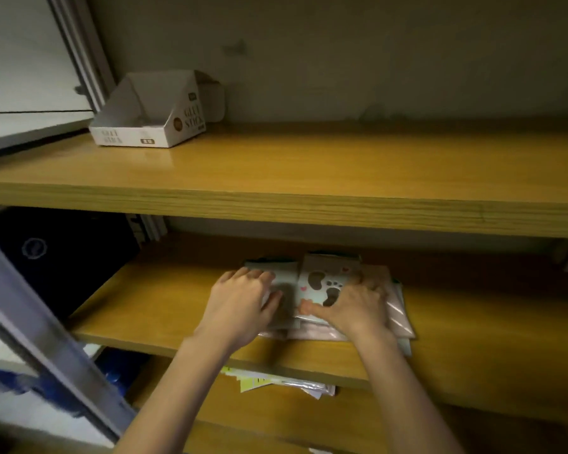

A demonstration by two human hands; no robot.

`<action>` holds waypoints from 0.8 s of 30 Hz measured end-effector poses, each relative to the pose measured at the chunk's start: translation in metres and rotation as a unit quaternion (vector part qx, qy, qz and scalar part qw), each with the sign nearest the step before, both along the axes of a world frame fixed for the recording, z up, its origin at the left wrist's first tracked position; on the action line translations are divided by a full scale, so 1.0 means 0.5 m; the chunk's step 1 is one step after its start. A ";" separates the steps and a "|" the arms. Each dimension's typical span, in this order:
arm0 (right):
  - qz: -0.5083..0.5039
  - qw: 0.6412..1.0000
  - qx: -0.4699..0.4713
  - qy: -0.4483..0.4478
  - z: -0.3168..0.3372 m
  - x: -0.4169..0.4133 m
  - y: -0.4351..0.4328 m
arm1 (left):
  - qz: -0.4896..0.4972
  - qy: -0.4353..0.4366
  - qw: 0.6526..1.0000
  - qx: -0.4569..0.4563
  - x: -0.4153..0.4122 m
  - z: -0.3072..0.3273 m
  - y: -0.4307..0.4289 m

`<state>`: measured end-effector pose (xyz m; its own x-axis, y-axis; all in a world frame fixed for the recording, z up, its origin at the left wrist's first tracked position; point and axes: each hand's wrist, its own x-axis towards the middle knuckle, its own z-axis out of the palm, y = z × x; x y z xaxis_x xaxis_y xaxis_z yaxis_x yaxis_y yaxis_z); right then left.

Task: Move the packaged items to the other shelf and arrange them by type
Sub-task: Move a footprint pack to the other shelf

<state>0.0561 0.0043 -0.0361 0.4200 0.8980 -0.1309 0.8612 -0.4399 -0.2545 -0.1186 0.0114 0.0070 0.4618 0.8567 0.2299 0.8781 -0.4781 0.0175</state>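
A pile of flat plastic-wrapped packets (400, 309) lies on the middle wooden shelf (145, 309). The top packet (325, 283) is pale with brown paw prints and small red hearts. My left hand (243, 303) lies on the left part of the pile, fingers curled over a pale green packet (284, 273). My right hand (358, 306) presses on the paw-print packet, thumb at its near edge. Whether either hand grips a packet or only rests on it is unclear. The upper wooden shelf (309, 165) holds none of the packets.
A white cardboard "glue stick" display box (151, 119) sits at the upper shelf's left end. A dark blue box (56, 253) stands at the middle shelf's left. Yellow and white papers (276, 381) lie on the shelf below. A grey metal upright (46, 348) slants at left.
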 end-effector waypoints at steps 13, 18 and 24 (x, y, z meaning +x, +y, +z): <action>-0.090 0.960 0.111 0.241 0.000 0.031 -0.008 | -0.098 -0.035 0.995 -0.008 -0.011 -0.009 0.067; -0.130 0.894 0.188 0.385 0.026 0.051 -0.083 | -0.115 -0.049 0.992 -0.016 0.017 -0.006 0.063; -0.154 0.876 0.243 0.387 0.037 0.115 -0.199 | -0.179 -0.053 0.982 -0.015 0.100 0.010 0.020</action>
<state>0.1134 -0.0952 -0.0178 0.6061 0.7868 -0.1163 0.2081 -0.2980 -0.9316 -0.0687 0.0216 0.0118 0.7099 0.6502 0.2707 0.6455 -0.7544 0.1193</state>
